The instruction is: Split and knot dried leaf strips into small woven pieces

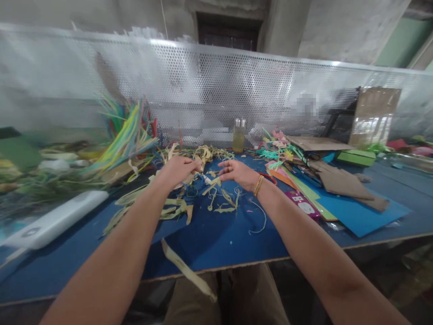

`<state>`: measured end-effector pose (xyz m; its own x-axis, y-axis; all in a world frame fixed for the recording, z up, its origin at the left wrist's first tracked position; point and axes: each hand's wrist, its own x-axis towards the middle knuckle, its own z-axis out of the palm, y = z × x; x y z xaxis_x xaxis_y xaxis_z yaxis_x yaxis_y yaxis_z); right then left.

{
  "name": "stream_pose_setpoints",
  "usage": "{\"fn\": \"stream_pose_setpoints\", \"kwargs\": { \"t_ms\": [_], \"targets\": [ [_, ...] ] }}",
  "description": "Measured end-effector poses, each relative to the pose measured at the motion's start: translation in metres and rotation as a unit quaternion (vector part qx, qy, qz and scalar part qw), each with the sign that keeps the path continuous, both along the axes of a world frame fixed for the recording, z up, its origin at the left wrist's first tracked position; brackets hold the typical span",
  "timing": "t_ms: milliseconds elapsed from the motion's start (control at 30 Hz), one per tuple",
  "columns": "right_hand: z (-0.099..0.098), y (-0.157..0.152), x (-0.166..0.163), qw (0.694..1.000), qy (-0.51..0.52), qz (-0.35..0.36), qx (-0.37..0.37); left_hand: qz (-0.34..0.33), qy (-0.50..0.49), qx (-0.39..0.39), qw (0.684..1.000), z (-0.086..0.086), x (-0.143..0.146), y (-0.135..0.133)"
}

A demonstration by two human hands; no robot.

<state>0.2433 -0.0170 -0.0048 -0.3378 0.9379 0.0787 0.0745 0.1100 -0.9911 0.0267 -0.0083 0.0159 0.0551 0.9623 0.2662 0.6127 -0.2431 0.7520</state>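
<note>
Many dry strips point(176, 211) seem left unworked, the right hand point(238, 174) spread-fingered; whether the left hand point(181, 169) pinches any, I can't tell

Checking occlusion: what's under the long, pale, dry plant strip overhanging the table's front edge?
Blue tabletop under its upper part; brown fabric trousers below its overhanging end. Whatever the strip directly covers can't be seen.

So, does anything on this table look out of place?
Yes, one pale, dry strip juts over the front edge of the blue table, apart from the similar strips farther back. It looks odd because one end sticks out past the edge.
</note>
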Motion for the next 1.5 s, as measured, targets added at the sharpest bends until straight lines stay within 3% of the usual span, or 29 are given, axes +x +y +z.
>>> {"fn": "stream_pose_setpoints", "kwargs": {
  "t_ms": [133,200,500,733,900,1100,1267,1400,1500],
  "targets": [
    [0.001,0.0,-0.001,0.997,-0.023,-0.028,0.068,-0.118,-0.099,-0.193,0.969,-0.001,0.01,-0.006],
    [0.001,0.0,-0.001,0.995,-0.033,-0.041,0.085,-0.134,-0.139,-0.222,0.956,-0.002,0.016,-0.009],
    [-0.005,-0.001,-0.009,0.989,-0.042,-0.047,0.134,-0.124,-0.197,-0.097,0.968,-0.024,0.036,-0.003],
    [-0.001,0.0,-0.003,0.944,-0.206,-0.094,0.238,-0.095,-0.092,-0.031,0.991,-0.017,0.032,-0.006],
    [0.0,0.001,0.0,0.936,-0.201,-0.107,0.27,-0.131,-0.061,-0.022,0.989,-0.021,0.031,-0.005],
    [0.001,-0.001,-0.003,0.912,-0.236,-0.048,0.331,-0.186,-0.065,-0.052,0.979,-0.022,0.034,-0.007],
    [-0.001,0.002,0.0,0.896,-0.297,-0.101,0.315,-0.182,-0.12,-0.062,0.974,-0.02,0.036,-0.01],
    [0.001,0.002,0.003,0.898,-0.268,-0.115,0.329,-0.176,-0.165,-0.083,0.967,-0.018,0.037,-0.012],
    [0.001,0.001,0.0,0.923,-0.194,-0.088,0.319,-0.181,-0.148,-0.086,0.969,-0.017,0.037,-0.011]
  ]
}}
